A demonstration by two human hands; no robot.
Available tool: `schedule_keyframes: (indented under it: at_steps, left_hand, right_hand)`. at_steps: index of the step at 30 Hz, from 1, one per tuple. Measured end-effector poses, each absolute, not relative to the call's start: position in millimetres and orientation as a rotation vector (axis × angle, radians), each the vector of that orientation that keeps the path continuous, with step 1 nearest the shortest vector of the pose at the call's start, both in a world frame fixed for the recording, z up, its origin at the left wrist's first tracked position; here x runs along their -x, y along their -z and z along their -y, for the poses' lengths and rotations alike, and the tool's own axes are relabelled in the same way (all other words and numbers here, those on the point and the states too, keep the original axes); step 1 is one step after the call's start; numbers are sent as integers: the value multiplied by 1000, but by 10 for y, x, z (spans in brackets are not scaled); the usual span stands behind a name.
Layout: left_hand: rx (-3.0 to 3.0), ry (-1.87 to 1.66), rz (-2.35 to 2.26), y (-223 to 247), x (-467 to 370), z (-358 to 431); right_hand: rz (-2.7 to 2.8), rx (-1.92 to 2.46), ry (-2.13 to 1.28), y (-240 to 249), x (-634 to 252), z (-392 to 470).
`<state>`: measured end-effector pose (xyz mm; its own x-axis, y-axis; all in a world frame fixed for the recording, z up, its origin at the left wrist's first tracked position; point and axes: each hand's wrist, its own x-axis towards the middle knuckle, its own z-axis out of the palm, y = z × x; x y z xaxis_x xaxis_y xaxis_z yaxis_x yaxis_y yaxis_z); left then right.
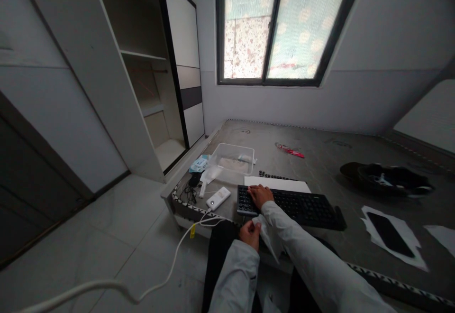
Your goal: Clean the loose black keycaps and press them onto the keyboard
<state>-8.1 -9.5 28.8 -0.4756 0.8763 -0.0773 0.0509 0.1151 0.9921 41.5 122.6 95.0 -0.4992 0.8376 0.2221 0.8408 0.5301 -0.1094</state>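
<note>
A black keyboard (pixel 305 205) lies along the near edge of the grey bed-like surface. Reaching over its left end, my right hand (pixel 262 196) has its fingers extended onto the keys; anything under the fingertips is hidden. Below the keyboard's front edge, above my lap, my left hand (pixel 250 234) is closed in a pinch on a thin white tissue (pixel 270 239), which hangs beside the right sleeve. A white sheet (pixel 284 183) lies just behind the keyboard. Behind that sheet runs a row of small black pieces that look like keycaps (pixel 262 174).
To the left are a clear plastic box (pixel 232 175), a blue packet (pixel 199 163), a white power strip (pixel 218 198) and its cable (pixel 174 261). Rightward lie a black phone (pixel 390 234) on paper and a dark cap (pixel 387 180). A red item (pixel 293 152) sits farther back.
</note>
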Motion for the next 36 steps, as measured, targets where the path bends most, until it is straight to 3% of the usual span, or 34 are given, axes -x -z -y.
schedule_keyframes:
  at_steps: [24,36]
  left_hand:
    - [-954,-1449,-1669,-296,102,146]
    - [-974,-1440,-1666,-214,103,113]
  right_hand:
    - [2444,1503,12,-810,-452,-1254]
    - [2678,1329,281,-937,-480,-1231]
